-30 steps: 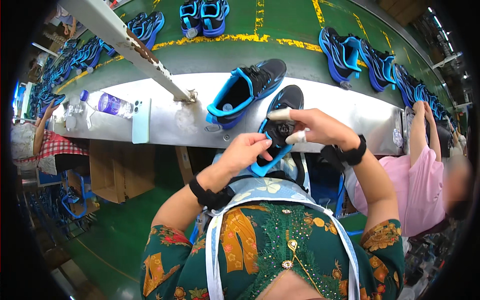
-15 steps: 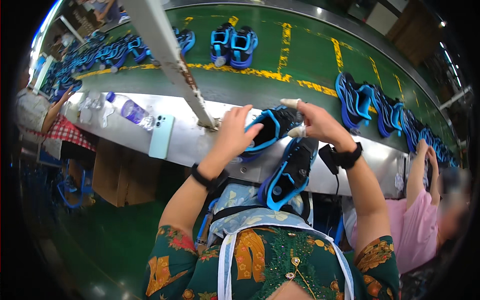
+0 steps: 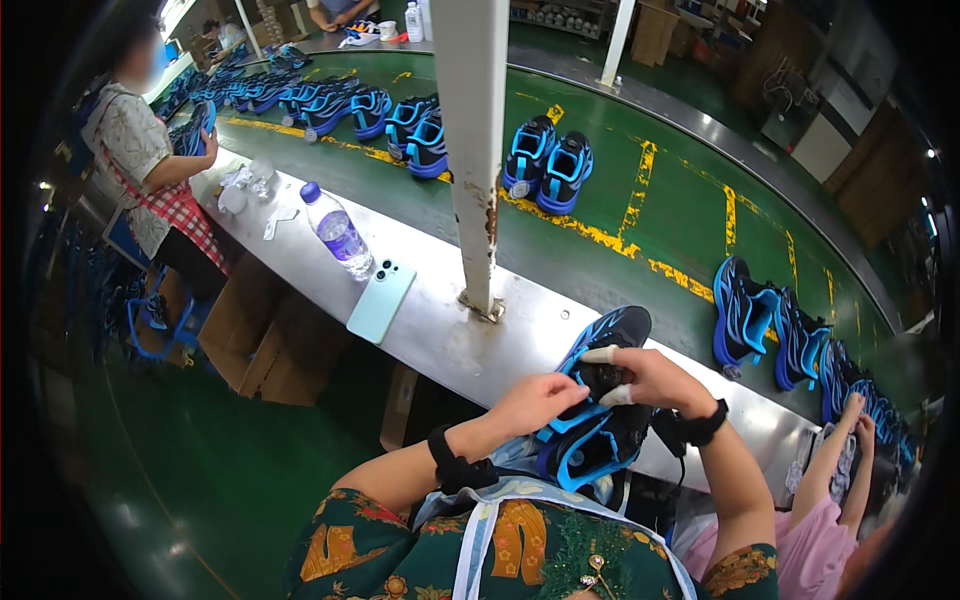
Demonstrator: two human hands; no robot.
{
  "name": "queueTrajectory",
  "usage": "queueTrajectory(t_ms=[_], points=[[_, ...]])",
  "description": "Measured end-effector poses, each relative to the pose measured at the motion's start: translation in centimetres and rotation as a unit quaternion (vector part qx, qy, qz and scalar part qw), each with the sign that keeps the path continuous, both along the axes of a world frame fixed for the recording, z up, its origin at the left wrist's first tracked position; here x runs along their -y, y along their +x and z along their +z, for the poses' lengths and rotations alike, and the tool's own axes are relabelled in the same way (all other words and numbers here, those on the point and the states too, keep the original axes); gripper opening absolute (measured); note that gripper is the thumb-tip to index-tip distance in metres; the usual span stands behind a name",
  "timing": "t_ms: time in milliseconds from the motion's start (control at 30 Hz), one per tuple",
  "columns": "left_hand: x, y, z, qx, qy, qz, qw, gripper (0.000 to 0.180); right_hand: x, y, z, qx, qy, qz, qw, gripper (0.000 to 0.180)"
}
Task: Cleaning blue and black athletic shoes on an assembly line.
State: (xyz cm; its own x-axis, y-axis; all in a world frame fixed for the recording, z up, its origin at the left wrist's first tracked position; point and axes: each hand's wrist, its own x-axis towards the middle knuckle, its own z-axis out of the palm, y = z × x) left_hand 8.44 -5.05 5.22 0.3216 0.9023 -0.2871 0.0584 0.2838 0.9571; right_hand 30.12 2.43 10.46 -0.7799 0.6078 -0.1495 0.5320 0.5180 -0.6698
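A black and blue sneaker [image 3: 628, 324] is tilted at the near edge of the metal ledge, its toe pointing away from me. My right hand [image 3: 660, 382] has its thumb and index finger, both in white finger covers, closed around the lacing area. On the shoe's left side, my left hand [image 3: 542, 403] pinches at the edge of the opening; the fingertips partly hide what they grip. Just below and closer to my body lies a second matching sneaker [image 3: 600, 452], partly covered by my hands and the first one. Dark bands circle both wrists.
A white post [image 3: 478, 150] rises from the metal ledge [image 3: 440, 350]. Left of it lie a pale green phone [image 3: 382, 302] and a water bottle [image 3: 338, 232]. Beyond, a green conveyor [image 3: 680, 215] carries sneaker pairs [image 3: 548, 165]. Co-workers stand at left and right; cardboard boxes [image 3: 265, 340] sit below.
The upper sneaker has turned so its toe points away, and it sits closer to me. My left hand has gone from spread above the opening to pinching its edge. The whole view has shifted.
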Motion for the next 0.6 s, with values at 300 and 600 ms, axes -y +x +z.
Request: queueTrajectory(t_ms=[300, 600], points=[[-0.9, 2.2, -1.1, -0.065, 0.007, -0.001, 0.998, 0.029, 4.5, -0.8, -0.4, 0.059, 0.168, -0.189, 0.966, 0.037], [2.4, -0.8, 0.4, -0.232, 0.273, -0.276, 0.892, 0.026, 11.3, 4.6, 2.4, 0.092, -0.053, -0.146, 0.983, 0.044]])
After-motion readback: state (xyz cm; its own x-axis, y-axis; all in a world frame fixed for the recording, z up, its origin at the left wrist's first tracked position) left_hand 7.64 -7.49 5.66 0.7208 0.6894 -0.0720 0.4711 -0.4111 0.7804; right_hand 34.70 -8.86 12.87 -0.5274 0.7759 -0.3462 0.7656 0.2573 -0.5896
